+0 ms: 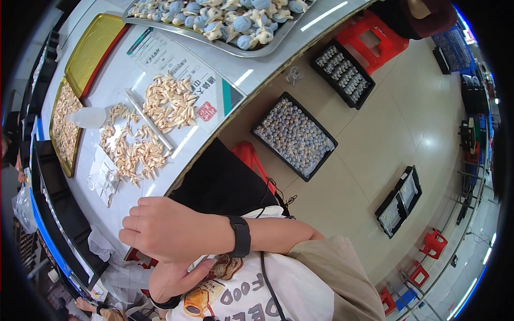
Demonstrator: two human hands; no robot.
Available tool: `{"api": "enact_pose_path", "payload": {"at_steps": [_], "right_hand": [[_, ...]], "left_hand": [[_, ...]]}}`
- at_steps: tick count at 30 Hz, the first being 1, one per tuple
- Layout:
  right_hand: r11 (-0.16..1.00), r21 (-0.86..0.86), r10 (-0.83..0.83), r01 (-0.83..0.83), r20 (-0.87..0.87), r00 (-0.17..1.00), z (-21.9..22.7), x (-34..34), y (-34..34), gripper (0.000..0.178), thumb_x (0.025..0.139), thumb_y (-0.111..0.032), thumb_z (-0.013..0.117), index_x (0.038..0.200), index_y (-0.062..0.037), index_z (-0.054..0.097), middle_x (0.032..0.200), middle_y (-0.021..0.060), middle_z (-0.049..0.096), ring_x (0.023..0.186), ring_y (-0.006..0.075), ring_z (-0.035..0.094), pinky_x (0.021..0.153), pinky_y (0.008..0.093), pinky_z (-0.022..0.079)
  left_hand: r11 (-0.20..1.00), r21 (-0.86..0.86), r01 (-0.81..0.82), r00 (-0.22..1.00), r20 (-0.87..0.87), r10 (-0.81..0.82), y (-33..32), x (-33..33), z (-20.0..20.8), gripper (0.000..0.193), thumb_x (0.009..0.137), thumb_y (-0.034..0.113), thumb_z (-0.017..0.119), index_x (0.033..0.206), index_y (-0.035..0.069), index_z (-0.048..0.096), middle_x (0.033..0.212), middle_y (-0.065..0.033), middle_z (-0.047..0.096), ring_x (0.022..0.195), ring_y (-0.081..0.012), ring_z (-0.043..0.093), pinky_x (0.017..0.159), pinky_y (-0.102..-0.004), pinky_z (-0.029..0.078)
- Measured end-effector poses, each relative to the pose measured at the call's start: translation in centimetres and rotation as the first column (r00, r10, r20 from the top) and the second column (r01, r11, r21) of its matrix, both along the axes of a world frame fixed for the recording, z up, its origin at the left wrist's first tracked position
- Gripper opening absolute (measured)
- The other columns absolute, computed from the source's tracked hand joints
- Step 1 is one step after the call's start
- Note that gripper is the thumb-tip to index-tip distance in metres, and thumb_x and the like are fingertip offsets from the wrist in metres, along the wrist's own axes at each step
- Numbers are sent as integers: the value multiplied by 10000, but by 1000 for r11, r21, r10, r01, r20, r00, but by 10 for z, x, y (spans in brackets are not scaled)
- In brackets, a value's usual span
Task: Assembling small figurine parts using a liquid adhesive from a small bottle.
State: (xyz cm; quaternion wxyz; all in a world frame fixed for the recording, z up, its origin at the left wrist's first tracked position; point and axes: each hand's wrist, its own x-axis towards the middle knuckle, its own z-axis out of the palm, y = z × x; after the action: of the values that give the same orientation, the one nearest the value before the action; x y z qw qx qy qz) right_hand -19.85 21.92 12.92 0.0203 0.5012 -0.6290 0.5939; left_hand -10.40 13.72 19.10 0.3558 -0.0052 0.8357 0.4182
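Observation:
My right hand (160, 227), a black watch on its wrist, crosses in front of my body beside the table edge. Its fingers are curled in, and whatever they might hold is hidden. Below it is my left hand (179, 275), thumb showing and fingers covered by the right hand. On the white table (184, 45) beyond lie loose piles of small cream pointed pieces (168, 101). A pale stick (148, 119) lies among them, next to a translucent white bottle (87, 117). A crumpled clear wrapper (103, 179) rests nearest my hands.
A gold tray (72, 160) holds more cream pieces; another gold tray (88, 48) adjoins it. A metal tray (251, 52) of blue-and-white figurines stands at the far edge. On the floor right are black crates (332, 144) of small pieces and a red stool (372, 40).

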Motion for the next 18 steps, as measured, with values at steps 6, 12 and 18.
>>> {"api": "enact_pose_path", "payload": {"at_steps": [6,12,18], "right_hand": [[996,-37,75,-79,-100,992,11,23,0,227,694,-193,582,852,-32,597,816,53,605,756,185,571,729,298,426],[985,115,147,-131,-150,978,0,52,-14,213,680,-212,615,810,-50,571,781,42,573,762,168,533,725,284,408],[991,-10,128,-130,-132,983,4,52,-13,221,679,-217,608,796,-37,553,760,45,549,760,167,519,700,279,402]], "left_hand": [[998,-23,-63,996,67,65,-33,32,15,291,796,140,634,1064,28,629,874,-116,659,792,-235,634,722,-338,481],[993,-65,-101,992,70,105,-58,48,4,298,788,159,631,1062,41,633,892,-113,666,821,-246,648,738,-342,490],[984,-174,-29,1000,7,31,-50,49,5,301,786,169,627,1063,51,637,906,-112,668,835,-253,650,744,-347,494]]}}
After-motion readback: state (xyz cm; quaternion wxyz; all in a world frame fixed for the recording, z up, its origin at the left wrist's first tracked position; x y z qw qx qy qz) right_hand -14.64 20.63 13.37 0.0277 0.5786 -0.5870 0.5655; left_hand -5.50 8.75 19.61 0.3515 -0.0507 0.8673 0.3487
